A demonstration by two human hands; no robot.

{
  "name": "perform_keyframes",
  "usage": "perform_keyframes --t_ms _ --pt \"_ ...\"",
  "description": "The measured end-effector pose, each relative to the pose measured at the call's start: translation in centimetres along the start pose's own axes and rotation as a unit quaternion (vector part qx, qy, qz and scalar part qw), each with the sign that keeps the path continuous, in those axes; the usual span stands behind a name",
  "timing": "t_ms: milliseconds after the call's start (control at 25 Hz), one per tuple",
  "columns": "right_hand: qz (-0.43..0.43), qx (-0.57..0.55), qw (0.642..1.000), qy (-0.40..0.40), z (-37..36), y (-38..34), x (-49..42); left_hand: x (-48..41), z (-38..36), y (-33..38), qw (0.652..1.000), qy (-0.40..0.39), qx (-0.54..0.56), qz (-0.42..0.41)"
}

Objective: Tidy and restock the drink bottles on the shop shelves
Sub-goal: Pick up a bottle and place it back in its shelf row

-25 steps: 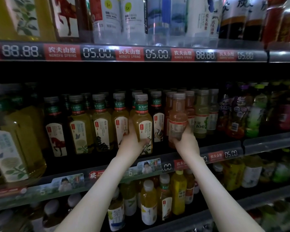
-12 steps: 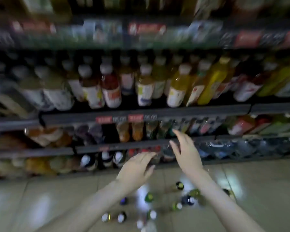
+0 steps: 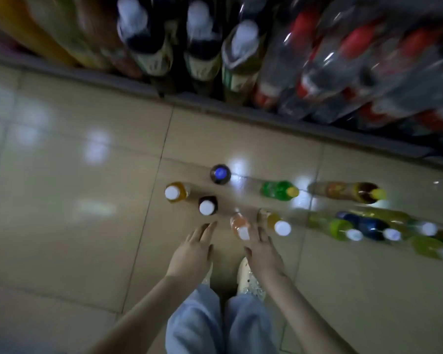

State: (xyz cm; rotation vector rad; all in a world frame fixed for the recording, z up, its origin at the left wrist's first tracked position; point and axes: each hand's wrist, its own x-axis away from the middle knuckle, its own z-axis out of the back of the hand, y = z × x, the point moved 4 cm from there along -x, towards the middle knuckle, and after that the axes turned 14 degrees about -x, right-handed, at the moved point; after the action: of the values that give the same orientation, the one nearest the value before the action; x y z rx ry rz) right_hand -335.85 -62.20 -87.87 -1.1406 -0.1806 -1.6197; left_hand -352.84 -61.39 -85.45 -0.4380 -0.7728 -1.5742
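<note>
Several drink bottles stand on the tiled floor (image 3: 62,175) below me. A pale orange bottle (image 3: 239,223) with a white cap stands just beyond my right hand (image 3: 261,251), whose fingers are straight and hold nothing. My left hand (image 3: 192,254) hovers open beside it, near a dark bottle (image 3: 207,205) with a white cap. Further off stand a yellow bottle (image 3: 175,192), a blue-capped bottle (image 3: 220,173) and a green bottle (image 3: 279,190). The bottom shelf's bottles (image 3: 202,42) fill the top of the view, blurred.
The bottom shelf's edge (image 3: 241,116) runs across above the floor bottles. More bottles (image 3: 363,227) stand in a row to the right. My shoes (image 3: 248,277) and light blue trouser legs (image 3: 197,320) are below my hands.
Both hands let go of the shelf bottles and dropped toward the floor. The view swung down from the middle shelves to the floor bottles.
</note>
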Motion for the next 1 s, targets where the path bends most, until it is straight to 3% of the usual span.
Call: perform_keyframes --t_ms 160,320,480,560,640,760,840,1000 --pt "0.044 0.011 0.999 0.002 -6.8 3.6 -7.5 -3.7 -7.1 -1.3 0.998 -0.001 0.062 0.022" --pt "0.052 -0.058 0.996 0.034 -2.4 1.9 -4.2 -2.9 -4.8 0.6 0.997 -0.012 0.079 0.006" --pt "0.104 -0.189 0.97 0.11 11.3 -4.0 8.0 2.7 5.9 6.2 0.991 -0.054 0.058 -0.111" --pt "0.135 -0.24 0.952 0.135 19.2 -7.7 15.4 6.8 13.8 10.0 0.987 -0.023 0.048 -0.151" --pt "0.141 -0.327 0.916 0.185 27.4 -10.9 22.4 12.1 23.4 14.7 0.986 0.027 0.043 -0.158" --pt "0.127 -0.459 0.854 0.212 36.1 -13.5 30.9 19.1 34.7 21.3 0.981 0.011 0.084 -0.174" --pt "0.132 -0.506 0.833 0.184 40.0 -14.9 36.2 23.6 41.1 26.2 0.959 -0.004 0.149 -0.241" --pt "0.138 -0.615 0.75 0.199 46.5 -14.4 45.0 31.2 48.3 35.7 0.915 -0.015 0.187 -0.356"
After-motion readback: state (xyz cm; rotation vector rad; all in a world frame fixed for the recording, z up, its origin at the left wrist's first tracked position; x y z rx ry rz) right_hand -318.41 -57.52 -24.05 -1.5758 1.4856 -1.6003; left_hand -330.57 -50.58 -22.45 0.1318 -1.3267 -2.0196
